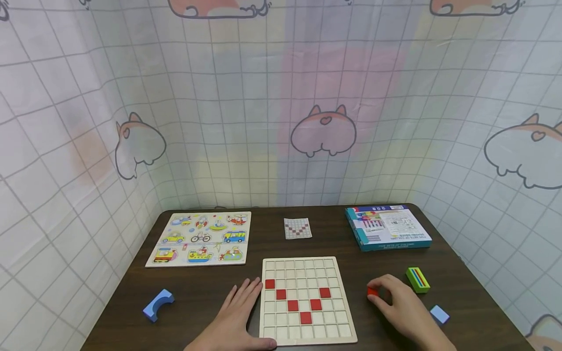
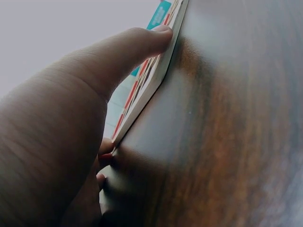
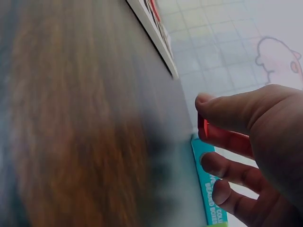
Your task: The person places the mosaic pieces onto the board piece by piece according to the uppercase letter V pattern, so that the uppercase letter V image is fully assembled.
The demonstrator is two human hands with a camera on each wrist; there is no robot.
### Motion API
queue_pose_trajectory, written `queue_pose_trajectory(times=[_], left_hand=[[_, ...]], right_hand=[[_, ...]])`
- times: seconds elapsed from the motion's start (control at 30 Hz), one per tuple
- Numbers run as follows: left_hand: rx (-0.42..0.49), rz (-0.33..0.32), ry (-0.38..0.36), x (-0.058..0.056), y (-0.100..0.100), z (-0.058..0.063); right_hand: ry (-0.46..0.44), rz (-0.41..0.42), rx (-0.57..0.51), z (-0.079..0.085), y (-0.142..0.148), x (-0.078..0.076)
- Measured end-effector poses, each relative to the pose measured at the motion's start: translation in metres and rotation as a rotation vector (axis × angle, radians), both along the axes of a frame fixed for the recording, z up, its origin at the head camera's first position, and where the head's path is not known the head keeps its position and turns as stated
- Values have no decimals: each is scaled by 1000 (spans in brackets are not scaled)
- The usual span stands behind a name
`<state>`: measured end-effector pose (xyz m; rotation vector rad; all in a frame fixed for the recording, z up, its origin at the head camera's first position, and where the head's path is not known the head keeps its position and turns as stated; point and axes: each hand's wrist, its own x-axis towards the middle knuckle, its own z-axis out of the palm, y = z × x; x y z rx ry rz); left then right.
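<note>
A pale grid board [image 1: 309,302] lies near the front of the table, with several red square tiles [image 1: 305,318] set in its cells in a rough V shape. My left hand [image 1: 237,317] rests flat along the board's left side, fingers straight; its thumb [image 2: 158,41] touches the near edge of the board in the left wrist view. To the right of the board, my right hand [image 1: 397,304] pinches a red tile [image 3: 202,126] between thumb and forefinger. The other fingers of that hand are loosely bent.
Behind the board lies a small pattern card [image 1: 298,228]. A picture puzzle board [image 1: 202,239] is at back left, a blue arch block [image 1: 158,304] at front left. On the right are a flat box [image 1: 391,229], a green striped block [image 1: 418,280] and a light blue block [image 1: 439,314].
</note>
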<state>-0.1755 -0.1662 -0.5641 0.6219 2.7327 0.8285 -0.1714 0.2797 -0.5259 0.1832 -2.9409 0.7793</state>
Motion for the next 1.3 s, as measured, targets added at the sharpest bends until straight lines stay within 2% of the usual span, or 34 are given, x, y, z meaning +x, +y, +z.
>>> queue_pose_trajectory(times=[0.47, 1.0, 1.3], left_hand=[[4, -3, -6, 1, 1, 2], [10, -1, -4, 2, 1, 6], [-1, 2, -5, 1, 2, 5]], right_hand=[[-7, 34, -12, 5, -20, -16], [-46, 78, -67, 2, -39, -36], [-21, 134, -78, 1, -49, -43]])
